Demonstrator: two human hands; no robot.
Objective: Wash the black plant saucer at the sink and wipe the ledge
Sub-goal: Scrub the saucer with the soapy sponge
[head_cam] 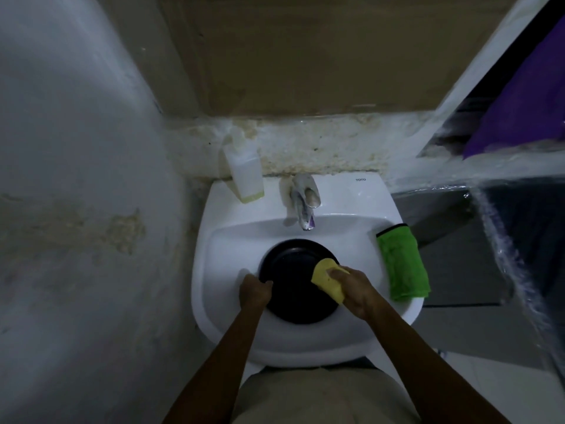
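Observation:
The round black plant saucer lies in the bowl of the white sink, below the metal tap. My left hand grips the saucer's left rim. My right hand presses a yellow sponge against the saucer's right side. No water runs from the tap. The stained ledge runs along the wall behind the sink.
A translucent bottle with a little yellow liquid stands on the sink's back left corner. A folded green cloth lies on the sink's right rim. A grey wall closes the left side; a window frame with purple fabric is at the right.

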